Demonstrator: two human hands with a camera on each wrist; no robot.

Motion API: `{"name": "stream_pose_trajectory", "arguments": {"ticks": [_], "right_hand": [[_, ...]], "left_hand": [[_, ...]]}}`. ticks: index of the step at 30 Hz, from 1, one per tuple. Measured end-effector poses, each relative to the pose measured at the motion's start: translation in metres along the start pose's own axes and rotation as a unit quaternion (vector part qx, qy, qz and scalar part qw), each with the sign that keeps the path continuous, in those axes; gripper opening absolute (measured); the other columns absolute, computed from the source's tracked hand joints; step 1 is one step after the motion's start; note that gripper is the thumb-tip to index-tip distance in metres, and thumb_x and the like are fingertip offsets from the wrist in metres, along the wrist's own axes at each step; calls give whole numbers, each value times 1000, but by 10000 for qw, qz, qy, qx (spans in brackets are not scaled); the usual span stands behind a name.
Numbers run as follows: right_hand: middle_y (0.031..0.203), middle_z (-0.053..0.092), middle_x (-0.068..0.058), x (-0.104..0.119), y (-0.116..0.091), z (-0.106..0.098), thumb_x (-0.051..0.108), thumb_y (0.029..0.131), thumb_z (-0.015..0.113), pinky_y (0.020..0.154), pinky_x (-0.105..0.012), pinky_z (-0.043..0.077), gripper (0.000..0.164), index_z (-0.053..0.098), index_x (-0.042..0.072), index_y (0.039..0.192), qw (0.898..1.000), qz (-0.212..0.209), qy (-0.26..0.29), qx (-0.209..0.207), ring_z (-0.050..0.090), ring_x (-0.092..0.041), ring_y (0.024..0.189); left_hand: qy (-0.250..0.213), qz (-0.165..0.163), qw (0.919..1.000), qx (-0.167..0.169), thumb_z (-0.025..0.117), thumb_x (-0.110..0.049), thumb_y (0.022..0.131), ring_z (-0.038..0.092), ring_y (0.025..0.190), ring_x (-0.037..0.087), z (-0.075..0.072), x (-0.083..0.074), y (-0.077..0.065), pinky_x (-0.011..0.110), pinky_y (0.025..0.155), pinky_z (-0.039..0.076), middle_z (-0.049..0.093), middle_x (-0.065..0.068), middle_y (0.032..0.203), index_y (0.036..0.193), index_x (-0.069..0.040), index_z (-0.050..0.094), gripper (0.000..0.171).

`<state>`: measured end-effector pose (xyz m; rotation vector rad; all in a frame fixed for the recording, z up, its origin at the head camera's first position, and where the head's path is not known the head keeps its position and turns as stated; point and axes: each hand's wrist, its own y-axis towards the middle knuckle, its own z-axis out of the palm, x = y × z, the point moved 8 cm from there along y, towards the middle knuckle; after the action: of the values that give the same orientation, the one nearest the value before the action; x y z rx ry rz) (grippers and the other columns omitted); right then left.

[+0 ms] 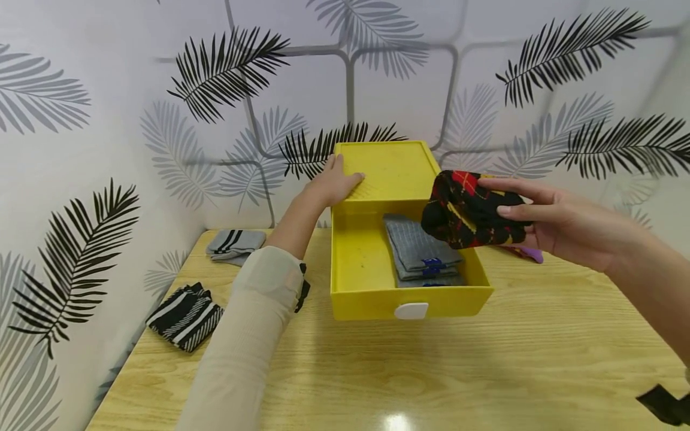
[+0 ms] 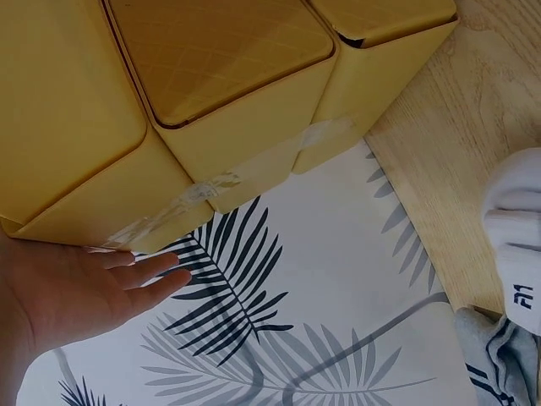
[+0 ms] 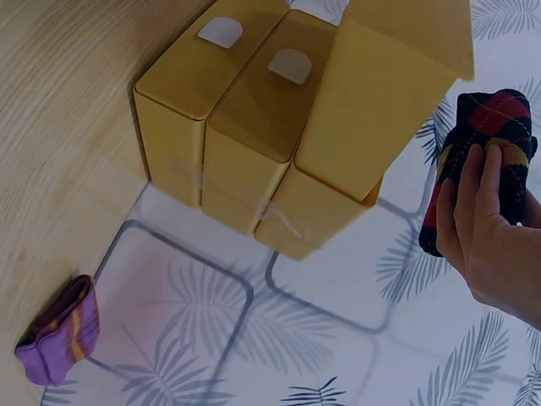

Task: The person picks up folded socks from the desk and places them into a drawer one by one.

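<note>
My right hand grips a folded pair of black socks with a red and yellow argyle pattern. It holds them over the right side of a pulled-out yellow drawer, overlapping the drawer's right rim in the head view. Inside that drawer, on the right, lie several folded grey socks; its left part shows bare yellow floor. My left hand rests on the left edge of the yellow drawer unit, thumb on top. In the left wrist view its fingers stretch out straight along the unit.
Left of the unit on the wooden table lie grey socks with black stripes and black-and-white patterned socks. Purple socks lie to the right. Two more drawers sit below the pulled-out one. A leaf-patterned wall covering stands close behind.
</note>
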<state>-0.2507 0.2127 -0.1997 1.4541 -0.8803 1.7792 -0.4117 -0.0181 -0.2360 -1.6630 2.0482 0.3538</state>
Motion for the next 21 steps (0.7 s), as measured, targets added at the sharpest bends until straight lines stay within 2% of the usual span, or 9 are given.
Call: {"name": "stream_pose_trajectory", "arguments": {"ticks": [2, 4, 7, 10, 14, 17, 20, 21], "right_hand": [[131, 11, -8, 1, 4, 11, 3, 88, 36, 61, -30, 45, 47, 23, 18, 131, 9998, 38, 95, 157, 50, -20, 86], [130, 16, -12, 1, 9, 21, 3, 88, 36, 69, -31, 44, 47, 23, 17, 131, 9992, 123, 292, 251, 46, -25, 98], [130, 17, -12, -1, 17, 32, 3, 87, 38, 77, -33, 40, 48, 23, 15, 131, 9984, 242, 444, 270, 42, -26, 103], [129, 18, -13, -4, 27, 42, 3, 86, 40, 81, -36, 35, 48, 25, 13, 130, 9986, 330, 359, 225, 41, -27, 104], [127, 24, -14, -10, 38, 55, 5, 84, 44, 80, -37, 36, 47, 29, 11, 129, 9989, 432, 68, 177, 43, -28, 101], [126, 29, -14, -16, 45, 63, 6, 83, 47, 76, -34, 40, 48, 31, 11, 128, 9985, 513, -140, 123, 47, -25, 96], [124, 30, -11, -22, 52, 68, 10, 82, 51, 63, -24, 42, 48, 33, 12, 127, 9968, 565, -572, -41, 49, -16, 75], [124, 29, -10, -24, 54, 69, 12, 81, 52, 61, -23, 41, 49, 34, 13, 126, 9954, 596, -741, -93, 48, -15, 74]], "left_hand": [[52, -19, 10000, -33, 26, -54, 81, 9, 120, 26, 0, 0, 0, 47, 92, 8, -15, -3, 135, 132, -18, -9, 71], [120, -54, 9999, -74, 26, -54, 81, 9, 120, 27, -1, 0, 0, 48, 92, 8, -14, -3, 135, 132, -18, -8, 71], [198, -95, 9997, -127, 26, -54, 81, 10, 120, 28, -2, 0, 0, 48, 92, 9, -11, -2, 136, 132, -18, -7, 71], [233, -142, 9995, -140, 27, -54, 81, 10, 120, 27, -2, 0, -1, 48, 91, 10, -11, -1, 136, 133, -18, -6, 71], [240, -163, 9995, -136, 27, -54, 81, 11, 120, 26, -2, -1, -1, 48, 92, 10, -11, -1, 136, 133, -18, -7, 71], [229, -149, 9995, -161, 27, -54, 81, 11, 120, 26, -2, -1, -1, 48, 92, 10, -10, -1, 136, 133, -17, -6, 71], [241, -144, 9994, -178, 27, -53, 82, 11, 120, 26, -3, -1, -2, 47, 92, 12, -9, -1, 136, 133, -17, -6, 71], [253, -135, 9994, -205, 27, -53, 82, 11, 120, 26, -3, -1, -2, 46, 92, 13, -8, 0, 136, 133, -16, -5, 71]]}}
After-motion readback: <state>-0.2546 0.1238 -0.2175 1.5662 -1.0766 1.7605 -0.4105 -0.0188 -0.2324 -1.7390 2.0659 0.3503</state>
